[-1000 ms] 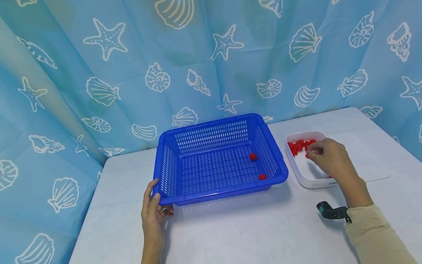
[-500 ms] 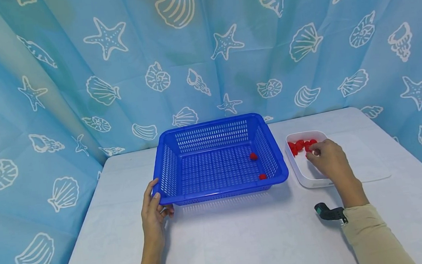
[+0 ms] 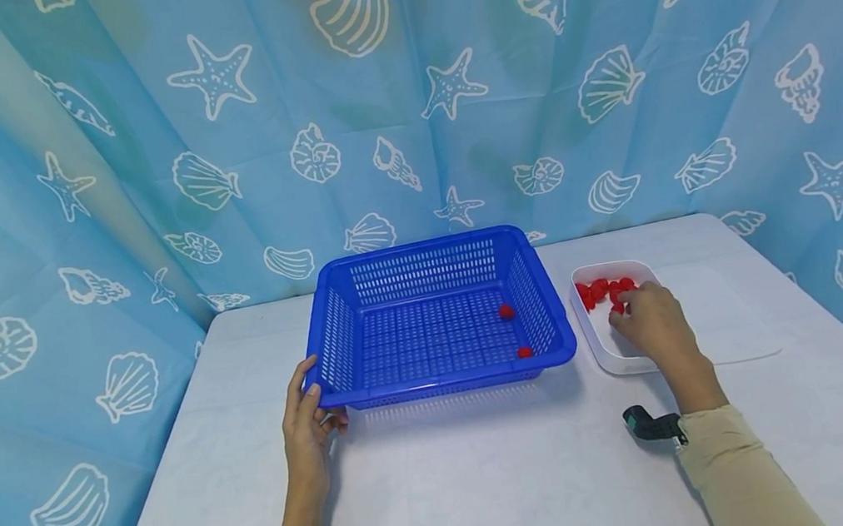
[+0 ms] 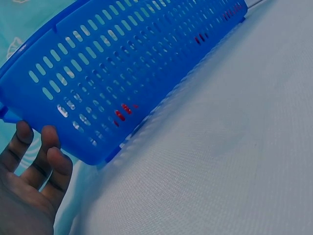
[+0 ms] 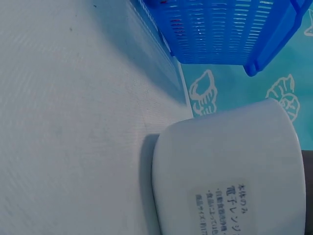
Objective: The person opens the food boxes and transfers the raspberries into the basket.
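Observation:
At the left side of a blue plastic basket (image 3: 435, 337), my left hand (image 3: 305, 440) grips the front left corner of the rim. Some of its fingers, bent beneath the rim, show in the left wrist view. Two small red pieces, one a rounded red lump (image 3: 506, 311), lie in the basket's right side. My right hand (image 3: 656, 322) reaches into a white plastic container (image 3: 610, 359), its fingertips pinching a small red piece (image 3: 617, 308). Several more red lumps (image 3: 599, 289) lie at the container's far end. In the right wrist view, the container's wall hides the right hand's fingers.
The white container stands just right of the basket on a white-covered table (image 3: 470, 476). A thin pale strand (image 3: 753, 357) lies right of the container. Behind the table hangs a blue curtain (image 3: 393, 115) with shell and starfish prints.
My right hand has moved slightly left inside the container, its fingertips closing in on a red piece. The left hand and the basket stay in place.

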